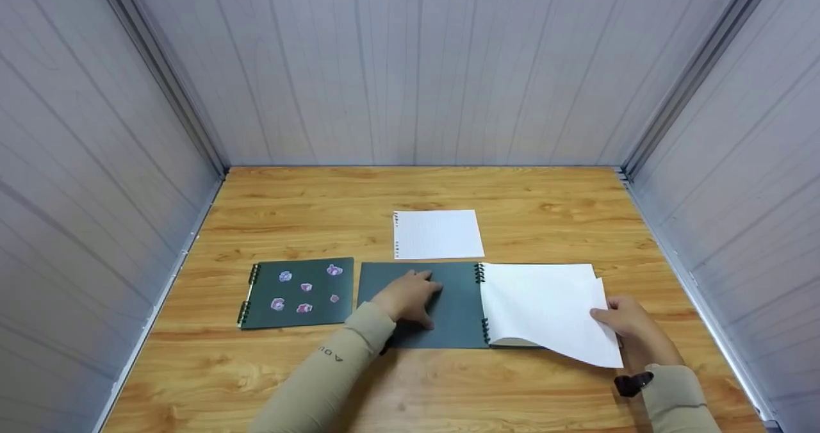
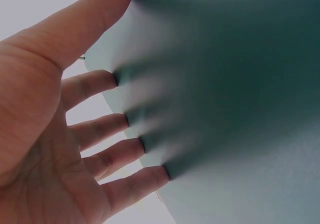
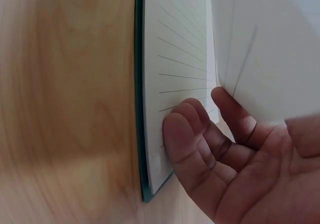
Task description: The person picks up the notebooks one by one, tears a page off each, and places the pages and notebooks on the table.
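A ring-bound notebook lies open, its dark green cover (image 1: 458, 305) folded out to the left and its white pages to the right. My left hand (image 1: 408, 296) rests on the cover with fingers spread, and the left wrist view shows its fingertips (image 2: 107, 78) pressing on the green surface. At the pages' right side, my right hand (image 1: 634, 330) pinches a white page (image 1: 551, 311) by its outer edge. That page is lifted and curves up at the front corner. Beneath it, the right wrist view shows a lined page (image 3: 177, 44) over the green back cover (image 3: 141, 109).
Left of the open notebook lies a dark green ring-bound notebook (image 1: 320, 295) with several flower stickers. A loose white sheet (image 1: 439, 234) with punched holes along its left side lies behind. Pale panel walls (image 1: 416, 68) enclose the wooden table (image 1: 307, 196) at the back and both sides.
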Action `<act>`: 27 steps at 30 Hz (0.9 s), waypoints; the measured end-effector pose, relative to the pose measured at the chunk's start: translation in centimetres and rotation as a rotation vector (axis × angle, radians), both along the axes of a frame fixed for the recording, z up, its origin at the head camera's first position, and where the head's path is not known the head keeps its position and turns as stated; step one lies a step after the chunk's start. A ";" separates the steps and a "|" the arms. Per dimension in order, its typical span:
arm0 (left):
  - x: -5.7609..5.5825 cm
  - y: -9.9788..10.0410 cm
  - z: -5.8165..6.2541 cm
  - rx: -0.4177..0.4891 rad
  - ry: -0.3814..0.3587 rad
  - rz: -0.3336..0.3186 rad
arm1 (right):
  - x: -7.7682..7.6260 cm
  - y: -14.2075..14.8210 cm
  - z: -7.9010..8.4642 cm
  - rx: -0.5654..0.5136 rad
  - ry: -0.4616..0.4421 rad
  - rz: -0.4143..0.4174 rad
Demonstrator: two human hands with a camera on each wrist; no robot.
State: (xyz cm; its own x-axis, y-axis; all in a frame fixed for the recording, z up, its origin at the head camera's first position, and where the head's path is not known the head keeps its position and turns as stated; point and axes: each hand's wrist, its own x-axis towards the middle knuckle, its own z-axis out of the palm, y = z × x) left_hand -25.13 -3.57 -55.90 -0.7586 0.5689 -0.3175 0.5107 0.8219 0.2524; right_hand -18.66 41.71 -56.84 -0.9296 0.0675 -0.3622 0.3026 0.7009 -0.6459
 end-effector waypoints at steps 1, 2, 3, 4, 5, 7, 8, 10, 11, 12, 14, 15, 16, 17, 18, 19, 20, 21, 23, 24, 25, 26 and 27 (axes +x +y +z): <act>0.0 0.0 -0.1 0.001 0.001 -0.001 | 0.1 0.1 -0.1 -0.007 0.000 0.003; 0.0 0.0 -0.1 0.001 0.006 -0.004 | 0.1 0.2 -0.1 -0.005 0.004 0.000; -0.1 0.0 -0.1 0.001 0.011 -0.005 | 0.2 0.3 -0.1 -0.007 0.006 -0.006; -0.1 0.0 -0.1 0.002 0.013 -0.006 | 0.3 0.5 -0.2 -0.013 0.005 -0.021; -0.1 -0.1 -0.1 0.002 0.015 -0.007 | 0.4 0.6 -0.3 -0.018 0.011 -0.029; -0.1 -0.2 -0.1 0.005 0.019 -0.005 | 0.6 0.9 -0.3 -0.038 0.019 -0.049; -0.1 -0.3 -0.1 0.004 0.023 -0.005 | 0.7 1.0 -0.3 -0.034 0.029 -0.058; -0.1 -0.4 0.0 0.005 0.024 -0.003 | 0.9 1.2 -0.3 -0.035 0.037 -0.064; -0.1 -0.5 0.0 0.003 0.026 -0.003 | 1.1 1.2 -0.2 -0.031 0.037 -0.063; 0.0 -0.5 0.0 0.001 0.029 -0.004 | 1.2 1.2 -0.2 -0.037 0.027 -0.063; -0.1 -0.6 0.1 -0.001 0.029 -0.005 | 1.4 1.3 -0.2 -0.037 0.020 -0.060; -0.1 -0.6 0.1 0.001 0.027 -0.007 | 1.4 1.4 -0.2 -0.029 0.020 -0.057; -0.1 -0.6 0.1 0.005 0.023 -0.007 | 1.5 1.4 -0.2 -0.014 0.023 -0.056; -0.1 -0.5 0.1 0.009 0.018 -0.008 | 1.6 1.5 -0.2 0.006 0.033 -0.058; -0.1 -0.5 0.1 0.013 0.013 -0.010 | 1.6 1.6 -0.3 0.026 0.039 -0.059; -0.1 -0.5 0.1 0.018 0.006 -0.011 | 1.6 1.7 -0.3 0.052 0.052 -0.058; -0.1 -0.4 0.1 0.021 0.002 -0.011 | 1.6 1.8 -0.4 0.082 0.068 -0.053; -0.1 -0.4 0.1 0.023 -0.002 -0.011 | 1.7 1.9 -0.4 0.090 0.069 -0.064; -0.2 -0.3 0.1 0.024 -0.007 -0.010 | 1.7 2.3 -0.4 0.089 0.070 -0.094; -0.1 -0.3 0.1 0.023 -0.007 -0.010 | 1.8 2.4 -0.5 0.084 0.066 -0.109; -0.1 -0.3 0.1 0.024 -0.008 -0.009 | 1.9 2.6 -0.4 0.079 0.062 -0.127; -0.1 -0.3 0.1 0.024 -0.006 -0.009 | 2.0 2.8 -0.5 0.071 0.059 -0.147; -0.1 -0.3 0.1 0.023 -0.005 -0.008 | 2.0 2.9 -0.5 0.071 0.059 -0.165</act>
